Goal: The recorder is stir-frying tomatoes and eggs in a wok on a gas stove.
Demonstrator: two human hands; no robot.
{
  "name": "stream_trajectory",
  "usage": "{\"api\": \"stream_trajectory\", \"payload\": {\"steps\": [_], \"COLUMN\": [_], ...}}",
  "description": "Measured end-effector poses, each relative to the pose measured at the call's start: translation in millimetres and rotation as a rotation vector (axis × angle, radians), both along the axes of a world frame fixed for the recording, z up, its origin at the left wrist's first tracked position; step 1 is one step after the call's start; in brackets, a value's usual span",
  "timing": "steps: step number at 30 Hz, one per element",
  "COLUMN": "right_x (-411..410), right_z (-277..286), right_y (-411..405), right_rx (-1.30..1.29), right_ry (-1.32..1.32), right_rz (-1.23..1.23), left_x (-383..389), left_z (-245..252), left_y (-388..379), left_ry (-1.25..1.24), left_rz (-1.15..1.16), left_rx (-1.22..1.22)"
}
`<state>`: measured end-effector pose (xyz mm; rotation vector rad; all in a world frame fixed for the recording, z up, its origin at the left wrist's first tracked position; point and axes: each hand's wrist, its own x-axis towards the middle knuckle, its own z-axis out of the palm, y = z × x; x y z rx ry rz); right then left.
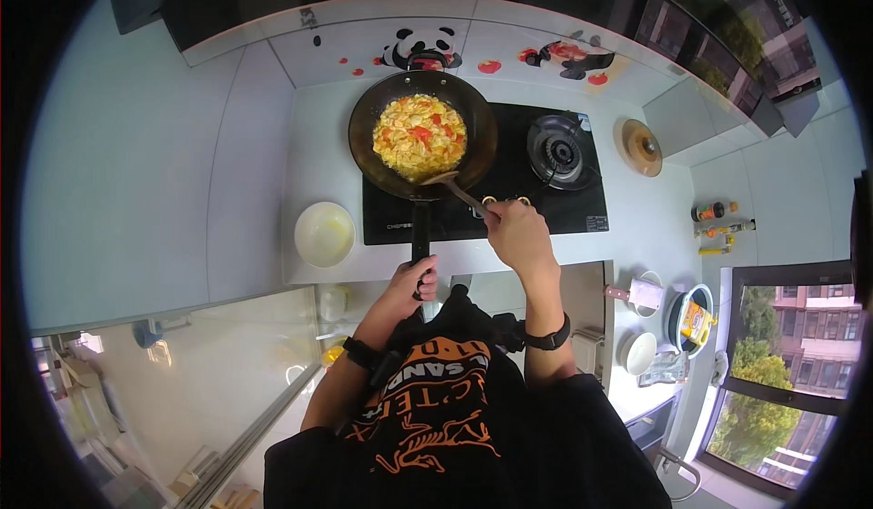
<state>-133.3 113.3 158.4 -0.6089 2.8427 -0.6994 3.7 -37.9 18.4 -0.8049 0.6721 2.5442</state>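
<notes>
A dark wok [477,124] stands over the left side of a black gas hob [505,120]. In it lies a mix of scrambled egg and tomato pieces [419,134] with some liquid. My left hand [416,280] is closed round the wok's long black handle [421,229]. With my right hand [522,236] I grip the handle of a wooden spatula [467,199], whose blade rests at the near inner edge of the wok, touching or beside the food. A white bowl [324,234] with yellowish residue sits on the counter left of the hob.
The bare right burner [563,154] is beside the wok. A glass lid [641,148] leans at the back right. Along the right counter are a cleaver [643,293] on a plate, a white bowl [639,353] and a basin [709,298] holding a yellow package.
</notes>
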Motion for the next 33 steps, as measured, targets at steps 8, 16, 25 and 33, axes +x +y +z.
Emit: {"api": "stream_trajectory", "payload": {"steps": [8, 16, 25, 33], "right_x": [-32.1, -50.6, -9.7, -18.8], "right_z": [-36.2, -36.6, 17.9, -2.5], "right_y": [-18.3, -22.7, -8.8, -46.1], "right_rx": [0.070, 0.003, 0.063, 0.134], "right_ry": [0.088, 0.096, 0.147, 0.222], "right_rz": [-0.102, -0.138, 0.095, 0.287], "left_x": [-0.8, -2.5, 0.2, -3.8], "left_z": [2.7, -0.8, 0.3, -1.5], "left_y": [0.9, 2.7, 0.3, 0.9], "left_ry": [0.004, 0.021, 0.007, 0.020], "left_rz": [-0.007, -0.011, -0.013, -0.019], "left_rx": [-0.008, -0.002, 0.004, 0.004]}}
